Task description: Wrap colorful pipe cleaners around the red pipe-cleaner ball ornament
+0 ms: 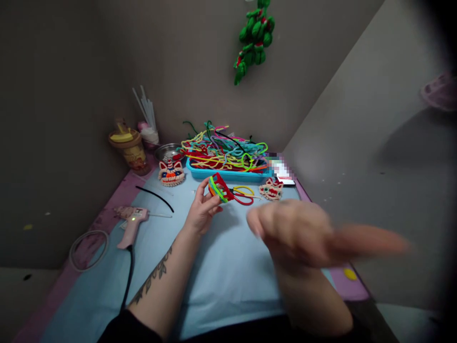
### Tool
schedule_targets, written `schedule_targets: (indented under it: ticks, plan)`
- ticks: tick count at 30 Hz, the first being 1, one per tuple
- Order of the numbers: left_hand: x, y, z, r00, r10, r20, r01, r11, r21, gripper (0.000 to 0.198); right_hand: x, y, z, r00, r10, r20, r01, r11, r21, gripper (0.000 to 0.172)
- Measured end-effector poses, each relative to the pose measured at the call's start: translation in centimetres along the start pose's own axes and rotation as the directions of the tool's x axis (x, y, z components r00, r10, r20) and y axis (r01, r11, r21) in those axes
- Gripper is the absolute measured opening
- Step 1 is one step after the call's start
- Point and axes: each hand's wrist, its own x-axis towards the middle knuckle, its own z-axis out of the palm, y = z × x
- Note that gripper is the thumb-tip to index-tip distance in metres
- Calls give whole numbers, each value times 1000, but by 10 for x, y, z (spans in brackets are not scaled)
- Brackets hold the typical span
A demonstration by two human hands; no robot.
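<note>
Left fingers pinch pipe-cleaner bundle | right hand blurred, apart

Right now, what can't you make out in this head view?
Right hand: motion blur, head view; open or shut unclear.
Patch right of the blue tray: pixelated, unreadable.
Pink object at right edge: blurred, dim.
Pipe-cleaner piece in the left hand: fingers hide its near side.

A blue-covered table in a grey-walled corner is viewed forward and down from a single head-worn camera, so near that the right hand looms large in the foreground, the teal tray framed farthest.
</note>
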Motion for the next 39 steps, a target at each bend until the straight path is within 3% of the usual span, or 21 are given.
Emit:
schedule_targets:
  ticks: [3, 4, 7, 12, 18, 21, 23, 27, 31, 36, 39]
  plan:
    - [3, -2, 0, 994, 100, -37, -94, 986, 140, 72, 20, 33, 11, 976, 94, -196, -139, 963, -231, 25]
    - [4, -4, -1, 991, 130, -38, -120, 975, 186, 71, 21, 45, 13, 966, 120, -228, -188, 934, -305, 23]
    - [7, -9, -4, 985, 175, -6, -167, 947, 275, 70, 14, 80, 11, 961, 223, -164, -269, 896, -355, 24]
    - [12, -13, -7, 992, 128, 1, -121, 932, 343, 81, -2, 112, 2, 930, 367, -23, -365, 911, -190, 18]
    - [11, -10, -5, 995, 48, -84, -27, 971, 236, 83, -4, 121, 4, 914, 391, -106, -390, 920, 22, 15]
    - [9, -13, -4, 993, -41, -114, 63, 979, 196, 68, -9, 123, 7, 930, 328, -167, -345, 934, -87, 11]
    - [10, -18, -6, 995, -70, -72, 84, 973, 214, 66, -13, 123, 7, 948, 274, -164, -306, 925, -223, 7]
    - [15, -25, -14, 990, 33, 134, -85, 910, 406, 98, -17, 121, 7, 972, 221, -79, -235, 924, -301, 3]
    - [17, -22, -21, 961, 86, 264, -225, 796, 562, 109, -16, 114, 7, 970, 243, 4, -234, 938, -254, 5]
    - [13, -17, -19, 973, 82, 214, -206, 724, 659, 105, -13, 109, 5, 953, 296, 64, -285, 947, -147, 10]
    - [11, -18, -18, 973, 102, 208, -219, 697, 682, 100, -13, 112, 4, 921, 387, 46, -389, 921, 21, 19]
